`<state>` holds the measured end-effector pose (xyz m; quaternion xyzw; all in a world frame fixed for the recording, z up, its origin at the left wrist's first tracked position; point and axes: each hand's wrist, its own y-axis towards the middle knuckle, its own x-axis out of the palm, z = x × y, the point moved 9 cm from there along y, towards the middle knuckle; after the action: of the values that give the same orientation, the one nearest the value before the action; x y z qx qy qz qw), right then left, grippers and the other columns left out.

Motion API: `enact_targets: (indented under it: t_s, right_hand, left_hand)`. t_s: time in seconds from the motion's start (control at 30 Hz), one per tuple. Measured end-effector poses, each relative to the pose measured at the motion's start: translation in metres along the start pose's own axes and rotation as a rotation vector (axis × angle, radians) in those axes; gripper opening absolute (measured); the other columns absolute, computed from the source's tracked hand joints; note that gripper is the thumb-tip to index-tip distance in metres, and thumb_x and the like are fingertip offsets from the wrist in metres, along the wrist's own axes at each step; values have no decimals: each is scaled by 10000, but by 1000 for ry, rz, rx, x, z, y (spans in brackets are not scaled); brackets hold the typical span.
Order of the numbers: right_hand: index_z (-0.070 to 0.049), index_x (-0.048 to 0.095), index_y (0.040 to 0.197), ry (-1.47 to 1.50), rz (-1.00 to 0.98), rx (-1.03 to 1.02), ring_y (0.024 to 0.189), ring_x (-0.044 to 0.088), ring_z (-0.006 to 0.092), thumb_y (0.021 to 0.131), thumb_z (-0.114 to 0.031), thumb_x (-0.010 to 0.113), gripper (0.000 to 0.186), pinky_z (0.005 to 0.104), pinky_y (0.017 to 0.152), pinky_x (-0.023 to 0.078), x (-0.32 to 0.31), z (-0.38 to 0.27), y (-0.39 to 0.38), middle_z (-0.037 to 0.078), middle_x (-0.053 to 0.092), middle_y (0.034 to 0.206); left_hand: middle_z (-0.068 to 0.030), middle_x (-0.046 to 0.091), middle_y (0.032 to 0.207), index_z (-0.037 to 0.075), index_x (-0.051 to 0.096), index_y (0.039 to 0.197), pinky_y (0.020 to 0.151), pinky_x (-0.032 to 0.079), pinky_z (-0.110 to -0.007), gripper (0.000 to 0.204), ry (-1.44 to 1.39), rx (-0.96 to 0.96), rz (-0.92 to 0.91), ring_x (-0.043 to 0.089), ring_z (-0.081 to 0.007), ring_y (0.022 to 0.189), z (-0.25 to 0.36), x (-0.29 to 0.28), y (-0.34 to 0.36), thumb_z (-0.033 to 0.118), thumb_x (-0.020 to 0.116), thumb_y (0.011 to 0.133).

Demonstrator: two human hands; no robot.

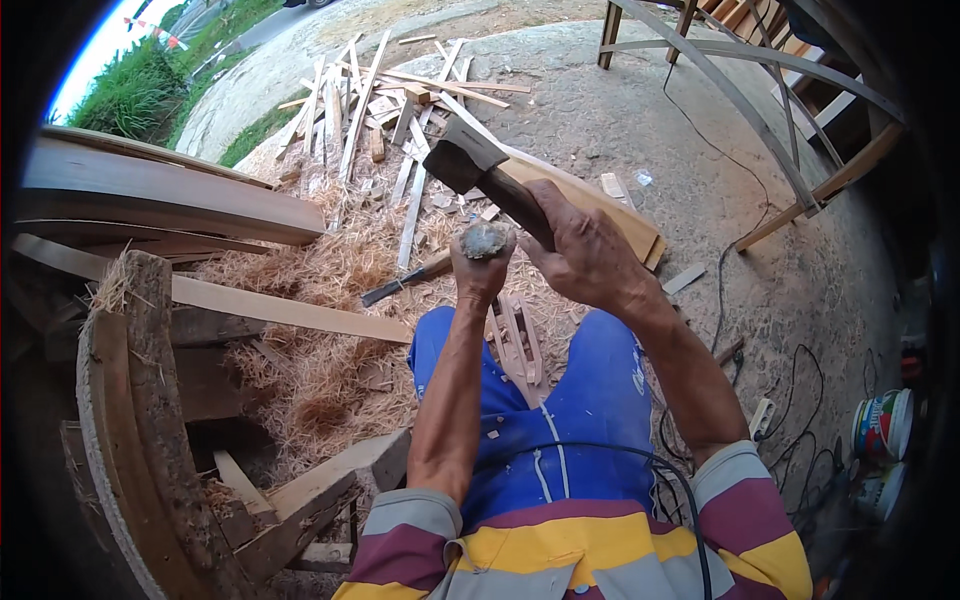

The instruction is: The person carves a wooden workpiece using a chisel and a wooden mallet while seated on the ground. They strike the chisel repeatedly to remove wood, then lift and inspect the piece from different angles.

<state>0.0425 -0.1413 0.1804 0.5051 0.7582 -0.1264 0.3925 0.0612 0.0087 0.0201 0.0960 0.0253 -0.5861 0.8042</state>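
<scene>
Slotted wood (518,355) sits between the legs (600,400), about 5 o'clock; keep it steady. Right hand (590,245)'s wrapped round a heavy-headed tool (488,183), head at 11ish. Left hand (478,275)'s fisted on a handled tool (485,241); I'd strike its butt square.

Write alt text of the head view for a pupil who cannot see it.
The right hand holds a mallet, the left hand a round-topped tool, above slotted wood between the legs. Shavings and scrap wood lie beyond.

Beyond the hammer (503,197) lie wood scraps (366,105), with planks (170,190) left and buckets (882,425) right.
</scene>
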Motion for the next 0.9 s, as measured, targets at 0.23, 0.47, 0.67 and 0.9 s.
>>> enact_targets:
  t_s: [0.23,0.47,0.67,0.9]
  right_hand:
    - [-66,502,1243,147,41,-65,828,681,448,846,-97,688,440,490,719,528,-1,-5,-24,213,680,859]
    - [-67,491,1230,-42,-16,-41,862,666,470,848,-124,704,441,513,750,533,10,29,-13,244,673,893]
    - [-74,456,1241,-66,-165,-33,875,667,472,861,-106,659,432,534,763,532,20,5,11,272,673,898]
    - [-66,448,1182,-403,-524,7,851,667,455,854,-87,604,364,545,743,516,33,51,13,248,671,851]
  left_hand:
    - [-11,644,655,52,670,763,586,507,-299,128,-75,61,40,615,-113,607,-18,-11,0,65,796,782]
    - [-32,687,747,50,673,810,691,514,-287,145,-90,228,63,645,-102,731,-11,11,1,79,811,779]
    - [11,579,616,46,648,803,408,337,-287,118,-319,-375,103,494,-78,455,-102,-34,91,114,732,850]
    - [-82,704,960,-21,683,1029,786,559,-335,155,-32,201,-87,688,-201,884,-24,9,41,56,660,896]
